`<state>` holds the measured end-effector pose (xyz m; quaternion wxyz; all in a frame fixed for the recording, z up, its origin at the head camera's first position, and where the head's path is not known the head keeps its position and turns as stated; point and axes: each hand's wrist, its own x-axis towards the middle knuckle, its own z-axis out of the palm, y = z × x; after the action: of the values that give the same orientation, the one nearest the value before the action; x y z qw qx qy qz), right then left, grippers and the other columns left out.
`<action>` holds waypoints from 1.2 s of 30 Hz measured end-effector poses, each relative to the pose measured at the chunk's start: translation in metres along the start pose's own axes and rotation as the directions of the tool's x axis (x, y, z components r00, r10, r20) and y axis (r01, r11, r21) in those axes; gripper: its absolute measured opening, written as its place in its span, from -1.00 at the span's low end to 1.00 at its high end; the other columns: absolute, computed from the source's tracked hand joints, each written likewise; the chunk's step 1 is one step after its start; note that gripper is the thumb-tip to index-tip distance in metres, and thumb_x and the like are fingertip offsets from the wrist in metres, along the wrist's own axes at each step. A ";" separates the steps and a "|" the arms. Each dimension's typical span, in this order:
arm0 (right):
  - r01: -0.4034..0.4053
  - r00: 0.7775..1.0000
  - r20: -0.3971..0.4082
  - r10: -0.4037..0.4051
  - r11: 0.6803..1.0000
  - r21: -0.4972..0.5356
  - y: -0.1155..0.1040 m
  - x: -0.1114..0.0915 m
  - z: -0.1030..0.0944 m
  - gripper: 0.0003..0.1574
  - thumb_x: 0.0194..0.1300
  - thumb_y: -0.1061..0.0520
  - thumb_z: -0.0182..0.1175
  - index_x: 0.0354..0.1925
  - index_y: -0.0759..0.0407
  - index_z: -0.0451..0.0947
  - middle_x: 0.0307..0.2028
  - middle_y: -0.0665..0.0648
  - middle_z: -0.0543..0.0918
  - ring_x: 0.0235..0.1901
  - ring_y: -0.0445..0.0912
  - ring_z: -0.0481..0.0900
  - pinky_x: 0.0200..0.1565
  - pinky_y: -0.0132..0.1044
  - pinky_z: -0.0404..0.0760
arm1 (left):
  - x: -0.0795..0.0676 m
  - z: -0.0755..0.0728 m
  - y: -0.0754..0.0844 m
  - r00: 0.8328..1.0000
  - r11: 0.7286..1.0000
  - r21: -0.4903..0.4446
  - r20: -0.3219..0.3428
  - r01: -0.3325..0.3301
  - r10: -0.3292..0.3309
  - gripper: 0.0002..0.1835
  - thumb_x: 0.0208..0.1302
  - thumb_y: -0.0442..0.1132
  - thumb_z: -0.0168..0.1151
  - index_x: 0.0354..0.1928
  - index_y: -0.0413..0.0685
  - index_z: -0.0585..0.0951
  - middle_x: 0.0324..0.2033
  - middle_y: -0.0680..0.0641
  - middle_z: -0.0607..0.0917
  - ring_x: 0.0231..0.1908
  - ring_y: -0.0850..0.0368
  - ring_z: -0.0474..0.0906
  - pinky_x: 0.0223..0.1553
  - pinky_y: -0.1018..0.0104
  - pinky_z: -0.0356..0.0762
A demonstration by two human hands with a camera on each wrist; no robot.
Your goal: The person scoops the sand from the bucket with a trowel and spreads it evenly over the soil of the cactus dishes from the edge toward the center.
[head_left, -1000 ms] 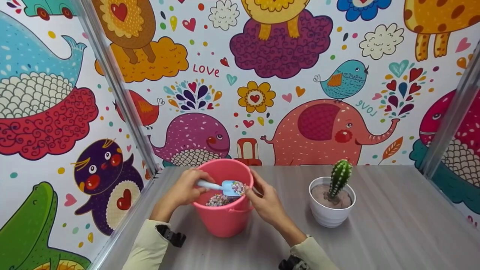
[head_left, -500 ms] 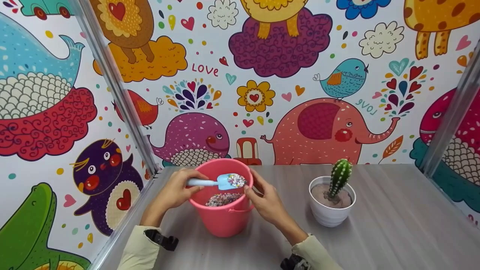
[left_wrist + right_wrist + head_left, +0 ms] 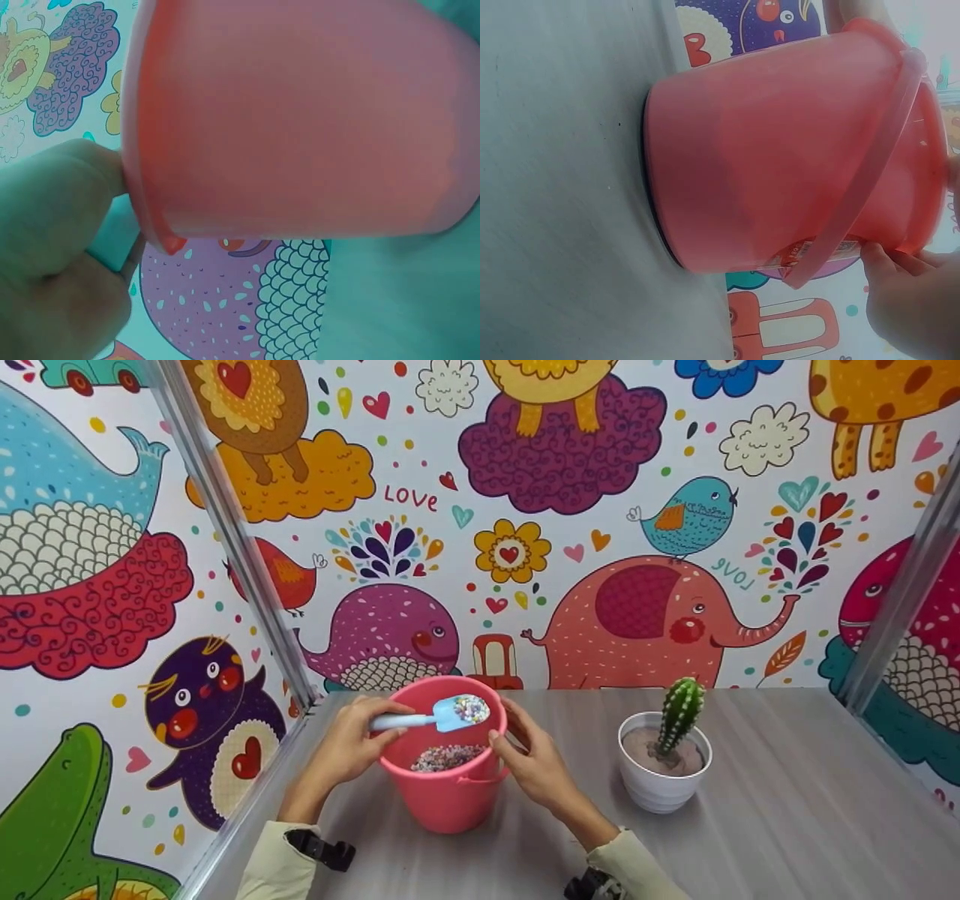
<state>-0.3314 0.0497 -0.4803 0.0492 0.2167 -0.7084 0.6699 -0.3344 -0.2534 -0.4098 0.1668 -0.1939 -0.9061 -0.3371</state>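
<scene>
In the head view a pink bucket (image 3: 444,804) stands on the table, with small multicoloured pebbles (image 3: 448,758) inside. My left hand (image 3: 349,742) grips the pale handle of a light blue toy shovel (image 3: 448,715) at the bucket's left rim. The shovel's blade is above the bucket's mouth and carries a small heap of pebbles. On the other side, my right hand (image 3: 536,761) grips the bucket's right rim. In the right wrist view the thumb and fingers of that right hand (image 3: 915,300) are at the rim, near the hanging bail handle (image 3: 862,184).
A cactus (image 3: 681,716) grows in a white pot (image 3: 663,791) right of the bucket. The grey wood-patterned table (image 3: 795,810) meets a cartoon-printed back wall (image 3: 420,540). Metal posts (image 3: 232,532) mark the wall corners.
The shovel and my left hand have moved up and left, raising the loaded blade from low in the bucket toward the mouth. My right hand has stayed at the rim.
</scene>
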 end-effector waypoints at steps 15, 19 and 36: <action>-0.032 0.996 0.081 0.029 0.999 0.040 0.005 -0.004 -0.012 -0.12 0.58 -0.09 0.31 0.67 0.01 0.22 0.60 0.16 0.41 0.60 0.24 0.36 0.40 -0.06 0.59 | 0.002 0.005 0.016 0.998 0.998 -0.012 -0.029 -0.056 0.056 -0.70 0.30 -0.29 0.58 0.04 0.17 0.85 -0.04 0.14 0.86 0.02 0.13 0.58 0.08 0.09 0.54; -0.021 0.991 0.132 0.019 1.000 0.017 0.004 -0.009 -0.023 -0.20 0.59 -0.03 0.31 0.62 0.12 0.30 0.54 0.25 0.48 0.53 0.22 0.46 0.39 -0.16 0.60 | 0.003 0.009 0.020 0.996 0.996 -0.023 -0.037 -0.084 0.083 -0.70 0.29 -0.28 0.58 0.03 0.16 0.85 -0.06 0.15 0.86 -0.01 0.15 0.57 0.07 0.11 0.54; 0.026 0.999 0.046 -0.014 0.965 -0.260 -0.018 -0.058 -0.090 -0.43 0.49 -0.10 0.42 0.36 -0.07 0.58 0.31 0.03 0.71 0.33 -0.08 0.69 0.36 -0.13 0.62 | 0.014 0.037 0.053 0.992 0.989 -0.066 0.000 -0.130 0.130 -0.73 0.33 -0.25 0.55 0.05 0.13 0.83 -0.03 0.14 0.86 0.15 0.10 0.63 0.34 -0.12 0.54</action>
<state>-0.2927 0.1511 -0.4752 0.0688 0.2300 -0.7890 0.5656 -0.3280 -0.1877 -0.4014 0.1800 -0.2586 -0.8804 -0.3545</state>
